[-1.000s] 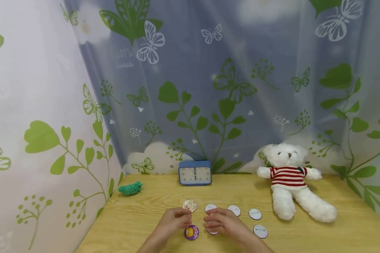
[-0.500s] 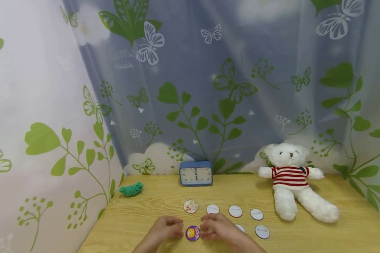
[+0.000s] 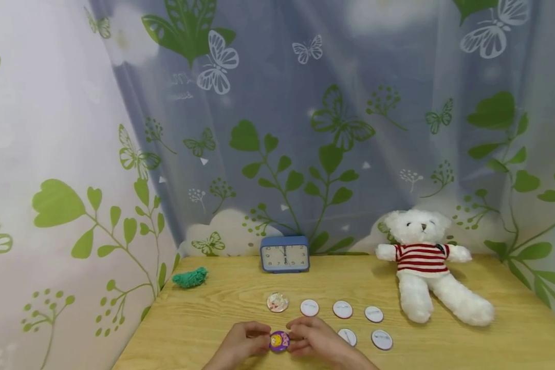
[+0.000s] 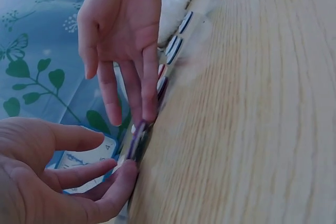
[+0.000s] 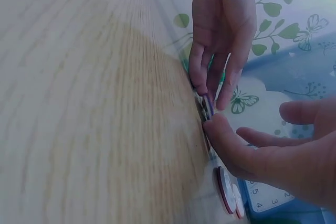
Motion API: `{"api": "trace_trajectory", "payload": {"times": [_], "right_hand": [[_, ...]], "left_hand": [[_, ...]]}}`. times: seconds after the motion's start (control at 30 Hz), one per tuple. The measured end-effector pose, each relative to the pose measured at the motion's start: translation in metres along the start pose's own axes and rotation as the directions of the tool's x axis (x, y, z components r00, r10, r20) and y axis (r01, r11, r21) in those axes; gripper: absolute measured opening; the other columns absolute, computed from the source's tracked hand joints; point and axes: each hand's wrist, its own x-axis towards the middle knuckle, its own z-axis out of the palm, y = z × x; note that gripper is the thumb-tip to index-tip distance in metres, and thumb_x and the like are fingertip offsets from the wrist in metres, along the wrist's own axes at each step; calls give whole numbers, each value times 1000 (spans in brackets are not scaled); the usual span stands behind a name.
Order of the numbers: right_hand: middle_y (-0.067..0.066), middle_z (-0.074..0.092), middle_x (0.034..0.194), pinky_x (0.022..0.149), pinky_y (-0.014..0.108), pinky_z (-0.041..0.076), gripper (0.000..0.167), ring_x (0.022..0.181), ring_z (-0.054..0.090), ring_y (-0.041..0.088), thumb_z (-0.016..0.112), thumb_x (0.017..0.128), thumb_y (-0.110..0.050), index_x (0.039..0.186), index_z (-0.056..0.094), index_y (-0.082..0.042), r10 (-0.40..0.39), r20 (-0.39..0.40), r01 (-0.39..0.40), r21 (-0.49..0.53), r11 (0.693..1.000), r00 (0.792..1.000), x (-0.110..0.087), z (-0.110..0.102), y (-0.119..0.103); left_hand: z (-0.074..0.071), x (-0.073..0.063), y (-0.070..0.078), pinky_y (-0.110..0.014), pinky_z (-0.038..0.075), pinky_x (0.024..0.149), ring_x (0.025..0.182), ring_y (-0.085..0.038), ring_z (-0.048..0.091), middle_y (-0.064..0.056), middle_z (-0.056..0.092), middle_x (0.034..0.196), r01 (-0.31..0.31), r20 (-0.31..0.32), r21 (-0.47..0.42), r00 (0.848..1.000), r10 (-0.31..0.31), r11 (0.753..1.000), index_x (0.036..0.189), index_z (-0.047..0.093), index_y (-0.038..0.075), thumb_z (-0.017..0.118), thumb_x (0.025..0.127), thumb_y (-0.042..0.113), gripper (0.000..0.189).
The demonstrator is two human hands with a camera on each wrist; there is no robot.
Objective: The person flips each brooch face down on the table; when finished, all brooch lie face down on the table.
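Note:
A purple pin badge [image 3: 279, 341] with a yellow cartoon figure lies face up near the table's front. My left hand [image 3: 242, 341] touches its left edge with the fingertips, and my right hand [image 3: 314, 339] meets the opposite edge. In the left wrist view, relaxed fingers from both hands reach the badge [image 4: 137, 139], seen edge-on just at the table surface. From the right wrist, the thin badge [image 5: 208, 106] again sits between the two sets of fingertips. Above it in the head view is a pale, shiny badge [image 3: 277, 302], face up.
To the right, several badges lie with white pin backs up, including one in the back row [image 3: 343, 309] and one in front [image 3: 381, 339]. A blue clock [image 3: 284, 254], a green knitted-looking item [image 3: 190, 278] and a white teddy bear [image 3: 421, 262] stand behind.
My right hand has moved left and down from above the white-backed badges to the purple badge. My left hand has come down to its other side. Both now touch it.

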Motion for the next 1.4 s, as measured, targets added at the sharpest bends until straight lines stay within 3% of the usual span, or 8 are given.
{"api": "trace_trajectory", "payload": {"times": [0.2,0.33,0.5,0.83,1.1,1.4], "right_hand": [[25,65,116,90,39,62,40,94,70,20,48,106,-7,130,47,26,-8,-1,8,79,997,1000,3,3,5],[20,69,112,89,36,62,39,93,68,17,51,104,-4,127,49,27,-38,-23,40,70,997,999,4,4,9],[21,71,114,93,34,60,38,101,69,19,56,99,-2,123,54,28,-81,-73,83,19,996,994,5,5,11],[27,73,109,87,34,60,36,101,71,25,62,92,2,121,60,24,-131,-100,121,-105,987,986,10,5,15],[16,74,105,79,24,52,28,91,62,12,70,89,-1,113,71,13,-180,-158,150,-186,971,971,12,8,15],[10,73,98,77,26,55,26,85,62,13,68,89,2,111,68,15,-161,-190,145,-93,985,968,16,17,16]], "left_hand": [[0,0,-4,-29,60,78,89,-14,67,-16,75,106,-47,-10,48,999,47,998,116,69,-13,72,87,1,33],[1,1,-5,-27,58,76,87,-12,67,-15,76,106,-26,-22,63,999,28,998,114,72,-10,73,85,0,31],[2,5,-6,-29,59,75,85,-11,67,-12,77,103,-4,-50,84,999,8,996,111,75,-8,74,85,-2,26],[4,5,-7,-27,53,76,90,-13,63,-9,77,101,-67,-141,157,986,90,985,105,79,-2,77,91,11,19],[5,3,-8,-24,50,79,93,-16,64,-10,77,99,-115,-171,152,975,141,982,104,78,-4,76,91,13,21],[4,2,-6,-22,54,77,90,-14,64,-11,76,99,-110,-192,104,973,128,988,105,76,-7,75,94,11,21]]}}
